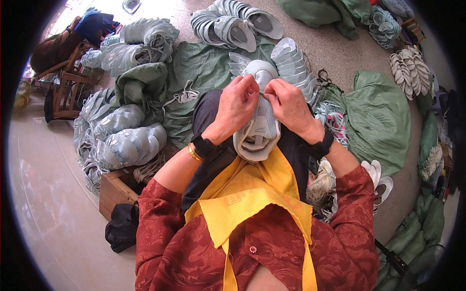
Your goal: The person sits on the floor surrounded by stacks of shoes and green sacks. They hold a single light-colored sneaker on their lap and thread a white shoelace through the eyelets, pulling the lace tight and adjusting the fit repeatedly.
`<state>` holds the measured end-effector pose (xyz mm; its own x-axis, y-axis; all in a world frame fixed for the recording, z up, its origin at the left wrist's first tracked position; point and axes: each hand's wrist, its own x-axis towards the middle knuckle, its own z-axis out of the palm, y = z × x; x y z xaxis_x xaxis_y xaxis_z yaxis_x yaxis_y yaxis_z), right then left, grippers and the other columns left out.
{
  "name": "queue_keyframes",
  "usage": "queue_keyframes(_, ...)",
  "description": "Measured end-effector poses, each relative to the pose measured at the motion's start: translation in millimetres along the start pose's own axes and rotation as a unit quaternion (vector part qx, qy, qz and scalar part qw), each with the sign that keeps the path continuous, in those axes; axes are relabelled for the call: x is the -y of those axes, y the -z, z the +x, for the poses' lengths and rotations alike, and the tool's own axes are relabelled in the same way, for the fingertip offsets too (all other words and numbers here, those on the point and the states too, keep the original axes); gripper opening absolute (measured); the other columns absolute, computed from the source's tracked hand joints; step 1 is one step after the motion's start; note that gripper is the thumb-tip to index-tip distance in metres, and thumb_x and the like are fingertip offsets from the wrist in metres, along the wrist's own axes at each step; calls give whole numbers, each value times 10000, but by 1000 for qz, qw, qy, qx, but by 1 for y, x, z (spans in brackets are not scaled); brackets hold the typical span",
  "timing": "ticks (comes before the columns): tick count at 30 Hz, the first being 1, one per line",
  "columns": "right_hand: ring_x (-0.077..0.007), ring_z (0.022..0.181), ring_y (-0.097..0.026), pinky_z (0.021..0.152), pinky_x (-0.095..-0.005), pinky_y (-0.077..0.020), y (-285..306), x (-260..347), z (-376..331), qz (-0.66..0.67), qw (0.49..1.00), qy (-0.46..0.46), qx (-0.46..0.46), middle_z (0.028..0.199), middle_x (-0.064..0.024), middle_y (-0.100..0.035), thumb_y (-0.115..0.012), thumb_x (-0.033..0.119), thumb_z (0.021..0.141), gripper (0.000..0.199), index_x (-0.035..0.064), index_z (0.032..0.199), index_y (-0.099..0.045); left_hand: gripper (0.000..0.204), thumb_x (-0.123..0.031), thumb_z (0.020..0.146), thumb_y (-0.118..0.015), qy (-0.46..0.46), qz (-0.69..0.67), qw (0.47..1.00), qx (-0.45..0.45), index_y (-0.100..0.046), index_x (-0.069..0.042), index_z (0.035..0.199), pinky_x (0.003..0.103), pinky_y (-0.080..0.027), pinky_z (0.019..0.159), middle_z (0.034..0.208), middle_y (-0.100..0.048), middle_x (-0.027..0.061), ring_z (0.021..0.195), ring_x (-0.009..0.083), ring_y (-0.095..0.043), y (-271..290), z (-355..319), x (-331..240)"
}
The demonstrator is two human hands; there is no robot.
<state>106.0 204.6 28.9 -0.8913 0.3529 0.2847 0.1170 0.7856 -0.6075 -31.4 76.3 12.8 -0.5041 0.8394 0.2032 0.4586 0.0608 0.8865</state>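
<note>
A pale grey-blue shoe upper (260, 127) lies along my lap, its rounded toe pointing away from me and its collar opening near my body. Over its lacing area both hands meet with bent fingers. My left hand (236, 101) pinches at the upper's left side. My right hand (287, 104) pinches just across from it, the fingertips a short way apart. Between them shows a short bit of thin shoelace (262, 92), mostly hidden by the fingers. Beneath the upper is my yellow apron (252, 189).
Stacked pale uppers stand at the left (131, 145), far left (145, 36), and ahead (238, 26). A loose white lace (186, 95) rests on green cloth (199, 68). Coloured laces (332, 119) hang at my right beside a green sack (378, 121). A wooden box (114, 194) sits left.
</note>
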Motion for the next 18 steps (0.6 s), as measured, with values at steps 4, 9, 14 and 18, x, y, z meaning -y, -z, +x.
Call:
queue_keyframes(4,-398,861,-658,730,-471,-530,1,0,0,12,1000,-12,0,897,-168,-641,-650,51,911,79,17,949,-590,108,-3,858,-643,0,14,1000,17,-603,-34,954,401,-505,663,894,-600,126,734,289,-619,2,2,-3)
queue_keyframes(9,-395,870,-667,740,-474,-531,9,3,0,26,999,-25,-4,897,-176,-666,-657,70,923,88,10,953,-600,86,21,879,-635,-42,22,999,27,-583,-18,935,334,-500,671,875,-587,85,747,217,-590,2,12,4)
queue_keyframes(14,-398,874,-680,745,-470,-535,16,-1,-18,40,996,-75,1,920,-189,-695,-671,67,913,113,6,991,-619,67,17,932,-626,59,-18,997,50,-581,-26,956,270,-495,694,885,-615,14,793,103,-583,44,10,-1)
queue_keyframes(18,-395,874,-685,745,-466,-538,27,6,-35,36,995,-96,13,924,-190,-699,-678,37,892,154,4,1031,-623,74,47,949,-600,115,-144,982,45,-569,-20,939,265,-528,714,849,-636,19,764,100,-611,114,-6,14)
